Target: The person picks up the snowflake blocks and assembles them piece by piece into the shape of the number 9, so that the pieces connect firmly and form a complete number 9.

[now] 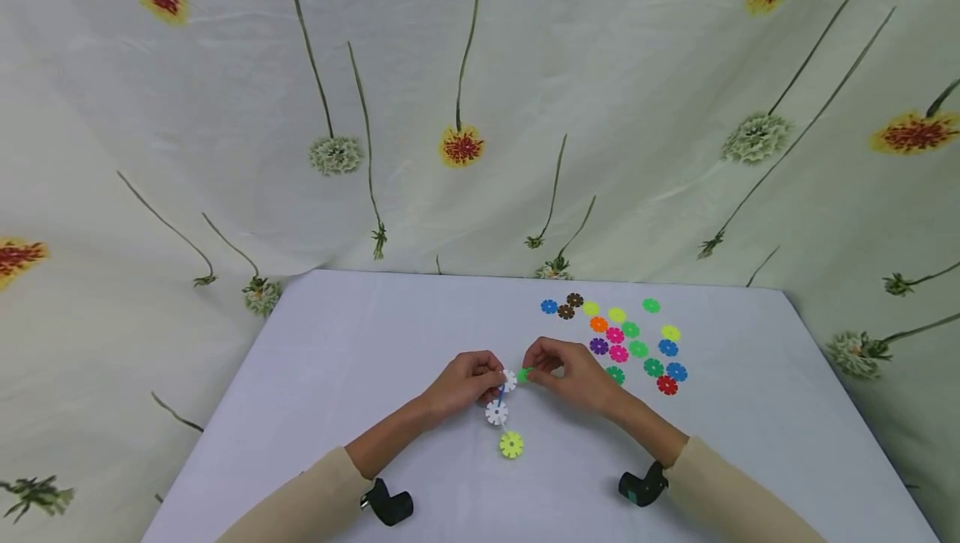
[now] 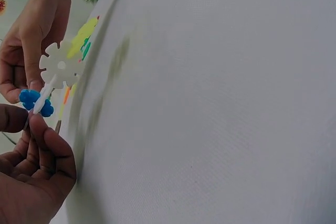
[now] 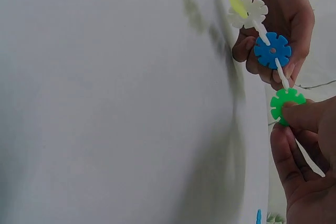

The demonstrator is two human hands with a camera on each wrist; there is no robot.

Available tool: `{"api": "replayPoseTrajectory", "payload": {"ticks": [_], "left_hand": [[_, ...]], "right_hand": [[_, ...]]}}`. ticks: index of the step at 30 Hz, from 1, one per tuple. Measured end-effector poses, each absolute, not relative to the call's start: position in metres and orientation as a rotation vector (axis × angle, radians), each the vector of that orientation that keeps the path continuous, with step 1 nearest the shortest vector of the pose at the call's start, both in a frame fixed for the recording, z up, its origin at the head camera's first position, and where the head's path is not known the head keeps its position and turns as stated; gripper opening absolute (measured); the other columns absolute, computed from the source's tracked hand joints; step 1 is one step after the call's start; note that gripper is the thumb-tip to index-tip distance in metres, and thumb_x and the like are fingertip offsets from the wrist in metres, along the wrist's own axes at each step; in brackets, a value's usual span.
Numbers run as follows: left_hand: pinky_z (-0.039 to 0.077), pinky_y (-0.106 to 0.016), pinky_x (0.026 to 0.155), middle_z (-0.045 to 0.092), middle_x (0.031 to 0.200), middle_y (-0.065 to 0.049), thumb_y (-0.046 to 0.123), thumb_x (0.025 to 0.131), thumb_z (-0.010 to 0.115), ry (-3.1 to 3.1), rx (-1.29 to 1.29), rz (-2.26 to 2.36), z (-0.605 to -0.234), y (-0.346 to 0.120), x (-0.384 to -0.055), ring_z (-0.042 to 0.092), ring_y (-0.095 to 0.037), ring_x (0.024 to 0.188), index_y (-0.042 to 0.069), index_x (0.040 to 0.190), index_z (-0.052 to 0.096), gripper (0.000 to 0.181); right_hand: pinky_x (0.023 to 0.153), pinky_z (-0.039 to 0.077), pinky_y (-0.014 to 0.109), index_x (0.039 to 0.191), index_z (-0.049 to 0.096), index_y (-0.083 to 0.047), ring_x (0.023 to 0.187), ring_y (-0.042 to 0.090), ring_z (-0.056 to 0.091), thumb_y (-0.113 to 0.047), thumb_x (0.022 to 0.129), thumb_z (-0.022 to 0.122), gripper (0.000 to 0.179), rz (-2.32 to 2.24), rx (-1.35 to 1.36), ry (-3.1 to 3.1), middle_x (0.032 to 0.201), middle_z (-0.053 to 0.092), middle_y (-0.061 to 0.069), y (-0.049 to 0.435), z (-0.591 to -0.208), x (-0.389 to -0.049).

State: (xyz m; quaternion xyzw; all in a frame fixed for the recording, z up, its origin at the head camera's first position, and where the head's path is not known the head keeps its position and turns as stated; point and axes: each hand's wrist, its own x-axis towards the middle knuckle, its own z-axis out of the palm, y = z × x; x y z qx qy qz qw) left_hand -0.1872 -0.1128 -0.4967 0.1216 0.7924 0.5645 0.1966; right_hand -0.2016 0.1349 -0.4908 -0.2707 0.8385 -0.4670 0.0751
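Observation:
My left hand [image 1: 471, 378] pinches a chain of interlocking notched plastic discs near its upper end, at a white disc [image 1: 508, 381]. Below those fingers hang another white disc [image 1: 497, 412] and a yellow disc [image 1: 512, 445]. In the right wrist view a blue disc [image 3: 272, 50] sits mid-chain, beside the left fingers. My right hand [image 1: 573, 372] grips a green disc [image 3: 286, 103] between thumb and fingers. Its notched edge meets the end of the edge-on white disc there. The left wrist view shows the blue disc [image 2: 35, 102] partly behind a white one.
Loose discs lie scattered at the back right of the white table [image 1: 337, 343], among them a red disc [image 1: 667, 385], an orange disc [image 1: 598, 324] and a purple disc [image 1: 598, 346]. A flower-patterned cloth [image 1: 405, 193] hangs behind the table.

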Motion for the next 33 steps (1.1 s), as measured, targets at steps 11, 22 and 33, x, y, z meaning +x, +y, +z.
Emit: {"api": "replayPoseTrajectory", "payload": {"ticks": [11, 22, 33], "left_hand": [[0.05, -0.019, 0.069, 0.067, 0.082, -0.002, 0.016, 0.105, 0.064, 2.247, 0.359, 1.538, -0.498, -0.105, -0.187, 0.059, -0.009, 0.073, 0.0, 0.108, 0.067, 0.017], [0.05, -0.021, 0.07, 0.065, 0.081, -0.002, 0.018, 0.108, 0.06, 2.202, 0.447, 1.511, -0.501, -0.104, -0.186, 0.059, -0.011, 0.075, 0.0, 0.109, 0.066, 0.018], [0.049, -0.021, 0.072, 0.064, 0.083, -0.005, 0.017, 0.107, 0.058, 2.152, 0.496, 1.501, -0.5, -0.11, -0.185, 0.058, -0.01, 0.076, 0.001, 0.107, 0.065, 0.017]], "right_hand": [[0.089, 0.06, 0.022, 0.103, 0.075, -0.019, 0.092, 0.005, 0.07, -0.011, 0.098, 0.078, 0.01, -1.365, -0.824, 2.566, 0.099, 0.078, -0.004, 0.131, -0.491, -0.196], [0.094, 0.062, 0.027, 0.103, 0.075, -0.018, 0.095, 0.007, 0.074, -0.008, 0.098, 0.077, 0.011, -1.379, -0.921, 2.549, 0.099, 0.079, -0.005, 0.132, -0.49, -0.193], [0.095, 0.062, 0.03, 0.122, 0.072, -0.009, 0.102, 0.015, 0.073, -0.005, 0.098, 0.076, 0.025, -1.396, -0.937, 2.515, 0.119, 0.077, 0.007, 0.142, -0.493, -0.198]]}}
